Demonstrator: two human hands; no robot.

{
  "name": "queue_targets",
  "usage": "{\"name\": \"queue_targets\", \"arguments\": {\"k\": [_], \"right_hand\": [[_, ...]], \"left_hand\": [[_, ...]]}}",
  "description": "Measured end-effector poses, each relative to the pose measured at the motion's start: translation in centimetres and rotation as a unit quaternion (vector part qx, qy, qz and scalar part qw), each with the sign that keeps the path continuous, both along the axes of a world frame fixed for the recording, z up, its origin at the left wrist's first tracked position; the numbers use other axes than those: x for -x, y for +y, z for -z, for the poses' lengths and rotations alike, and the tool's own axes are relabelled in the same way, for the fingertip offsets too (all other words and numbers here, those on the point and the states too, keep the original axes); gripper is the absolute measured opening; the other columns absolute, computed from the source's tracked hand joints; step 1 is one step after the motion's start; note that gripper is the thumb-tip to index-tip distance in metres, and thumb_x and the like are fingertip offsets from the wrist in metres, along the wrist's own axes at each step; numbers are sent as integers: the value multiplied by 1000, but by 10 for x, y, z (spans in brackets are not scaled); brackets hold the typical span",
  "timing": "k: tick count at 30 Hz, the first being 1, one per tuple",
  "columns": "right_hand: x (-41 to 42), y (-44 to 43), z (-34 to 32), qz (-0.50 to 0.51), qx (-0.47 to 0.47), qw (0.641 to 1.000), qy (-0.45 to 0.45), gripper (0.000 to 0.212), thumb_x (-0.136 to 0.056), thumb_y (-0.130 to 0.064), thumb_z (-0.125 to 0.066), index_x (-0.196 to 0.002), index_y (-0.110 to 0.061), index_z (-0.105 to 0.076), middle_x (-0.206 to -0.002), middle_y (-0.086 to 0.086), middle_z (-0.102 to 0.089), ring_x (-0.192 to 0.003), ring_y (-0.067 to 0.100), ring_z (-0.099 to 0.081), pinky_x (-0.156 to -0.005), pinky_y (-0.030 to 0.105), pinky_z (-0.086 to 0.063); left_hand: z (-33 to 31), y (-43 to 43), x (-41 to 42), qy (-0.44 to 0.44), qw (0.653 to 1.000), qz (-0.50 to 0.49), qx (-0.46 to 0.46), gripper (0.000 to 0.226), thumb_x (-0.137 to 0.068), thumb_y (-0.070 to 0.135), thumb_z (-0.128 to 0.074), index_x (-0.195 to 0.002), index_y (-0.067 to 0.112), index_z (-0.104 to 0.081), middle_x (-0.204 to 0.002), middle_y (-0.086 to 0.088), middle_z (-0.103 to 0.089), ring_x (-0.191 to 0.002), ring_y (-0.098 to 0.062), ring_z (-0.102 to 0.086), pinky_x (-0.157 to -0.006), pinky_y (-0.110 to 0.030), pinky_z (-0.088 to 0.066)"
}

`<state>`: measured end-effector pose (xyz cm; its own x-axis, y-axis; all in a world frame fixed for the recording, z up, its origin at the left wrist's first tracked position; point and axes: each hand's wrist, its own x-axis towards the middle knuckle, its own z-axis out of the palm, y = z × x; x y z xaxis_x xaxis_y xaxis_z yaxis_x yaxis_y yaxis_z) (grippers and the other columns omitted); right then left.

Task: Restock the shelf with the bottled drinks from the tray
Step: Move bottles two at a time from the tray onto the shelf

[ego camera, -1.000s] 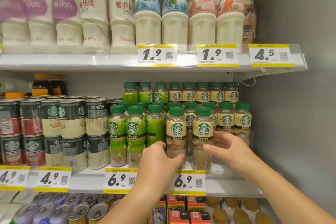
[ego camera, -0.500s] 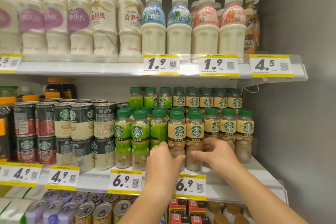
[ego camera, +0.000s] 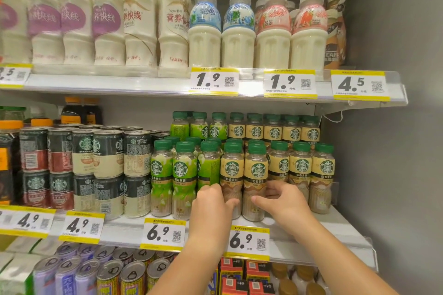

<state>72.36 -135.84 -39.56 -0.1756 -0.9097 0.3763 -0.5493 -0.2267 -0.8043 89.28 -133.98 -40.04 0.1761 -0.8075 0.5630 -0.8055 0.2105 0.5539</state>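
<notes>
Two green-capped bottles with beige labels stand side by side at the front of the middle shelf (ego camera: 124,226). My left hand (ego camera: 212,206) is wrapped around the lower part of the left beige bottle (ego camera: 231,170), its thumb across the front. My right hand (ego camera: 281,201) grips the right beige bottle (ego camera: 256,171), with the thumb in front and the fingers behind. More beige-labelled bottles (ego camera: 300,167) fill the row to the right and the rows behind. The tray is out of view.
Green-labelled bottles (ego camera: 161,175) stand just left of my hands, and stacked coffee cans (ego camera: 107,151) further left. White milk bottles (ego camera: 203,38) line the upper shelf. A grey side wall (ego camera: 395,175) closes the shelf on the right. Cans (ego camera: 129,275) lie on the shelf below.
Both hands have slid the two beige bottles back towards the front row. My right hand has come left and closed around its bottle. The view has tilted upward.
</notes>
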Motion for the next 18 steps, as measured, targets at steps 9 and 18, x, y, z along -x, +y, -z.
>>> {"name": "queue_targets", "arguments": {"k": [9, 18], "right_hand": [[13, 38, -9, 44, -20, 945, 323, 77, -82, -71, -45, -146, -27, -37, -147, -6, -45, -132, 16, -45, -102, 37, -42], [0, 99, 16, 46, 32, 878, 476, 88, -82, -80, -17, -155, -33, -6, -165, -4, -1, -151, 16, 5, -121, 38, 1]], "left_hand": [[-7, 20, -45, -244, 964, 102, 16, 40, -95, 48, -49, -123, 19, -54, -117, 2, -56, -101, -19, -60, -78, -34, -54], [18, 54, -83, -414, 898, 148, -10, 92, -82, 81, -11, -156, 27, -12, -163, -5, -19, -150, -28, -12, -120, -52, -12]]}}
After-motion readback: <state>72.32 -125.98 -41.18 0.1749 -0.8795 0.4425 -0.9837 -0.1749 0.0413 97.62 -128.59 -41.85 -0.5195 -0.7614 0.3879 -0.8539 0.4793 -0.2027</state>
